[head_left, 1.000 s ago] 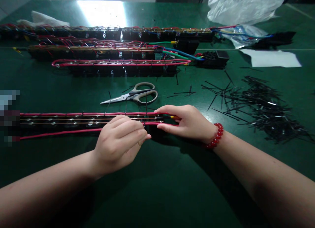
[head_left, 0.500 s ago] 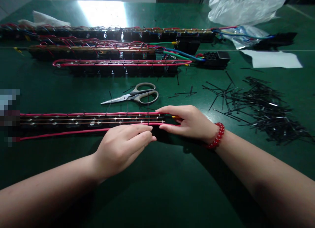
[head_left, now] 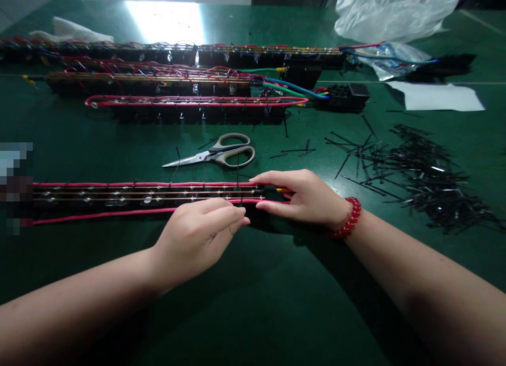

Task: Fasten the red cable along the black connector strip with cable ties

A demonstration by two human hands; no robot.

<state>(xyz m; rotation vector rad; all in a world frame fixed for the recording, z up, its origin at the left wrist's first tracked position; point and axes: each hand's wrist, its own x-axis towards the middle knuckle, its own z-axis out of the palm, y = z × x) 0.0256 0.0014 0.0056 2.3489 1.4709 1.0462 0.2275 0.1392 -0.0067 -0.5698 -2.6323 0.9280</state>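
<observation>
A long black strip with brass-coloured rods lies across the table in front of me, with a red wire along its near side and another along its far side. My left hand is closed in a pinch at the near edge, on the lower end of a black cable tie that crosses the strip; the fingertips partly hide that end. My right hand grips the strip's right end, thumb on the near red wire and fingers at the far side. Grey-handled scissors lie just beyond the strip.
A heap of black cable ties spreads on the right. Farther back lie more wired strips, a black connector block, white paper and a clear plastic bag. A blurred patch covers the strip's left end.
My left fingertips have drawn slightly down and towards me at the cable tie, which shows more at the near edge. My right hand has stayed in place.
</observation>
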